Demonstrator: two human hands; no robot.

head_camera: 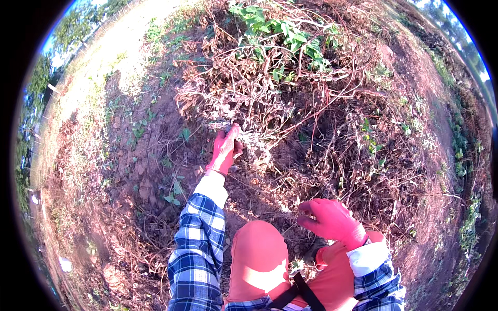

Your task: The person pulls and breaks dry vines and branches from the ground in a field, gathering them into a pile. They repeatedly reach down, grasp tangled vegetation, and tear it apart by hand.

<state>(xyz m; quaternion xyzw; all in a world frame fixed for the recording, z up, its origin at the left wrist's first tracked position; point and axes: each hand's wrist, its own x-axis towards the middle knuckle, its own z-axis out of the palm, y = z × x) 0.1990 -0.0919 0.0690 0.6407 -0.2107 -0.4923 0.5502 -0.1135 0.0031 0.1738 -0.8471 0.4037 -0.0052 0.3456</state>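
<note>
My left hand (224, 151), in a red glove, reaches forward with its fingers curled around some dry vine stems and leaves. These belong to a low heap of withered vines (249, 105) in front of me; exactly what lies inside the grip is partly hidden. Close above my right knee is my right hand (330, 221), also gloved in red. Its fingers are bent, a gap shows between thumb and forefinger, and nothing can be seen in it.
Green leaves (288, 33) top the heap's far side. More tangled dry stems (350, 155) spread to the right. Bare soil (144, 155) with small weeds lies to the left. My bent knee (258, 248) and a dark strap (297, 289) are at the bottom.
</note>
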